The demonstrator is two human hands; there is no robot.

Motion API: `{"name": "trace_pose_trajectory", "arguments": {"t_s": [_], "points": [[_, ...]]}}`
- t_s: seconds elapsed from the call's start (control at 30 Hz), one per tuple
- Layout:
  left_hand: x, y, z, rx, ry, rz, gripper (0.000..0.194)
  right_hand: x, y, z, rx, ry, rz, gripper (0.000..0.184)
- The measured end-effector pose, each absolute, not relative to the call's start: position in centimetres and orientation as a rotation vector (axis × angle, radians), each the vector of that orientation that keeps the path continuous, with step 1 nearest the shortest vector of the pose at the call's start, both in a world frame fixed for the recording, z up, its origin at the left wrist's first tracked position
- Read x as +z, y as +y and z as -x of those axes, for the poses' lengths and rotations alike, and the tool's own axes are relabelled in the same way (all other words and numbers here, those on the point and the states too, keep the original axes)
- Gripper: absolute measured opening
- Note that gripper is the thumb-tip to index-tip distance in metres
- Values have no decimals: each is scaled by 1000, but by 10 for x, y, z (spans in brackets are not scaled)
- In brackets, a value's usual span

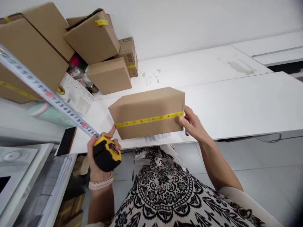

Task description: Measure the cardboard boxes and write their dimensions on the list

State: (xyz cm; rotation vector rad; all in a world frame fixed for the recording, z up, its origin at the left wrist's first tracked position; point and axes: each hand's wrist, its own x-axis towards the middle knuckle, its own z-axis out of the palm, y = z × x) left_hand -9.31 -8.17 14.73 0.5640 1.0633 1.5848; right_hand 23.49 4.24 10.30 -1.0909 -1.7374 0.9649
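My left hand (96, 154) is wrapped round a black and yellow tape measure (107, 154). Its white blade (63, 107) is drawn out and runs up to the left edge of the view. One finger of this hand reaches to the left end of a brown cardboard box (149, 108). Yellow printed tape runs along the side of that box. At the box's right end, my right hand (193, 124) grips it, with the thumb on the near side and the other fingers partly hidden behind the end. The box is over the front part of a white table (236, 104).
Several cardboard boxes (92, 41) are stacked at the back left, beside small jars (92, 87) and a printed sheet (75, 94). A mint-green bottle (50, 113) lies below the tape blade. A black flat object (66, 141) is at the table's left corner. A white appliance (16, 160) stands lower left.
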Motion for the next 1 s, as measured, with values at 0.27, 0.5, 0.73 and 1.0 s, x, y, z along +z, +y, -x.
{"name": "trace_pose_trajectory", "arguments": {"t_s": [0.27,0.5,0.73,1.0], "points": [[190,-54,95,1555,1089,-606,44,121,84,-231,1056,-1603,1247,69],[205,-77,65,1547,907,-634,41,134,97,-214,1057,-1587,1311,65],[182,-100,-4,991,552,-260,45,135,106,-181,919,-1671,1216,60],[162,-106,-36,823,473,-22,46,161,149,-157,809,-1856,1012,33]]}}
